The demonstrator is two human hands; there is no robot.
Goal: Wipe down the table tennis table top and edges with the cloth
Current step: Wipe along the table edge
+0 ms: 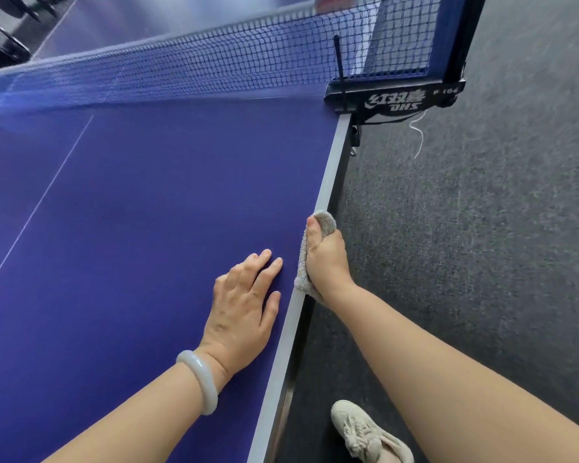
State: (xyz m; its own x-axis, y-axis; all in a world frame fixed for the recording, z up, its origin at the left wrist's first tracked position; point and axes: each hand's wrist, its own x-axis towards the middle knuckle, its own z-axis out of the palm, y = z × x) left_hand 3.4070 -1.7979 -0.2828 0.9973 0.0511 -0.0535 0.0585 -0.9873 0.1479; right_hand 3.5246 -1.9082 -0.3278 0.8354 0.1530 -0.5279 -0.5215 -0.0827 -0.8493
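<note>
The blue table tennis table (141, 212) fills the left and middle of the head view, with its pale side edge (330, 172) running from the net post down to the bottom. My right hand (325, 255) grips a grey-beige cloth (326, 220) wrapped over that side edge, thumb on top, fingers hidden below the rim. My left hand (244, 305) rests flat on the blue top just inside the edge, fingers straight, a pale bangle on its wrist.
The blue net (188, 68) crosses the table ahead, held by a black clamp post (395, 98) at the edge. Dark grey carpet (482, 228) lies to the right. A beige shoe (368, 432) stands near the table's side at the bottom.
</note>
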